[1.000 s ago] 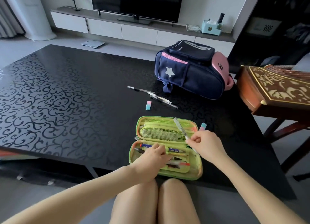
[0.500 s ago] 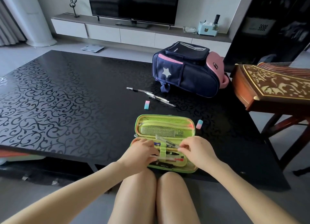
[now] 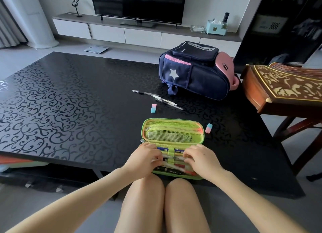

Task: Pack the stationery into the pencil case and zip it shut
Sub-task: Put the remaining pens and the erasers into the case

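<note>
A green pencil case (image 3: 172, 128) lies unzipped at the table's near edge, its mesh-pocket lid folded back. Its lower tray holds several pens under a green elastic strap (image 3: 171, 155). My left hand (image 3: 145, 160) and my right hand (image 3: 200, 160) are both over the tray, fingers curled on a clear pen (image 3: 176, 158) that runs under the strap. Farther back on the table lie two loose pens (image 3: 157, 99) and a pink-and-blue eraser (image 3: 153, 108). A second pink-and-blue eraser (image 3: 208, 128) sits just right of the case lid.
A navy and pink backpack (image 3: 195, 75) lies on the black patterned table (image 3: 61, 110) behind the pens. A carved wooden instrument on a stand (image 3: 285, 89) juts in at the right. A TV cabinet (image 3: 139, 34) stands beyond the table. My knees are below the table edge.
My right hand has brought the clear pen down from above the lid into the tray and laid it under the strap. My left hand stayed on the tray and now touches the pen too.
</note>
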